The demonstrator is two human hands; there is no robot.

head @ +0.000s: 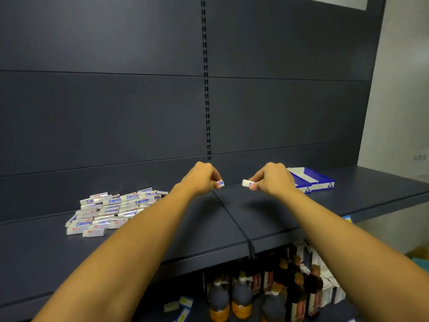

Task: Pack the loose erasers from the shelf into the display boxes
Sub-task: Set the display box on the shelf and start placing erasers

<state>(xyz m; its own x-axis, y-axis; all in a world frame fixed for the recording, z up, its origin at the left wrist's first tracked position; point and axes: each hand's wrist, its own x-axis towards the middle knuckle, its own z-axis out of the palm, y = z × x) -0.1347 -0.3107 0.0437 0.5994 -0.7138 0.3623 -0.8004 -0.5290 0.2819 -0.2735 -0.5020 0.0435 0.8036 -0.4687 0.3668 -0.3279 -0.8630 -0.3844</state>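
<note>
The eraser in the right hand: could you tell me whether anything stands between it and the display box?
Nothing visible does. The right hand pinches its eraser above bare shelf, the display box just beyond it.

Shelf (267, 212) is dark navy-grey, erasers (109, 211) are white with blue-and-red sleeves, box (311, 181) is blue and white, bottles (241, 296) below are dark with orange-yellow labels and tan caps.

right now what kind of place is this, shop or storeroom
Most likely a shop aisle or its stockroom. The dark metal shelf has a slotted retail back panel, a pile of wrapped erasers and a blue display box lie on it, and rows of bottles stand below.
</note>
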